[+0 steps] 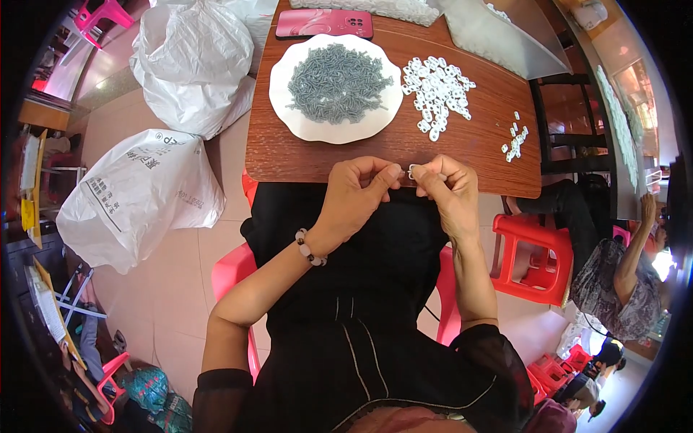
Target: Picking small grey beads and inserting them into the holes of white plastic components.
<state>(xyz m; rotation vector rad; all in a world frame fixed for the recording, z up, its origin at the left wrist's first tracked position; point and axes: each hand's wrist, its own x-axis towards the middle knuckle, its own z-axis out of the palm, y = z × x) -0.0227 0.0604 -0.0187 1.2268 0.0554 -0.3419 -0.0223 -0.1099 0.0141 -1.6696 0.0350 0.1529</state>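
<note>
My left hand is at the table's front edge, thumb and index fingertips pinched together; what they hold is too small to make out. Just to its right, my right hand pinches a small white plastic piece between thumb and forefinger. The fingertips of both hands nearly meet. Beyond them stands a white scalloped plate heaped with small grey spring-like pieces. Beside the plate, a loose pile of small white plastic pieces lies on the wooden table. A smaller scatter of white pieces sits farther right.
A pink phone lies behind the plate. White translucent sheeting stands at the back right. Two large white sacks rest on the floor at left. Red plastic stools and a seated person are at right.
</note>
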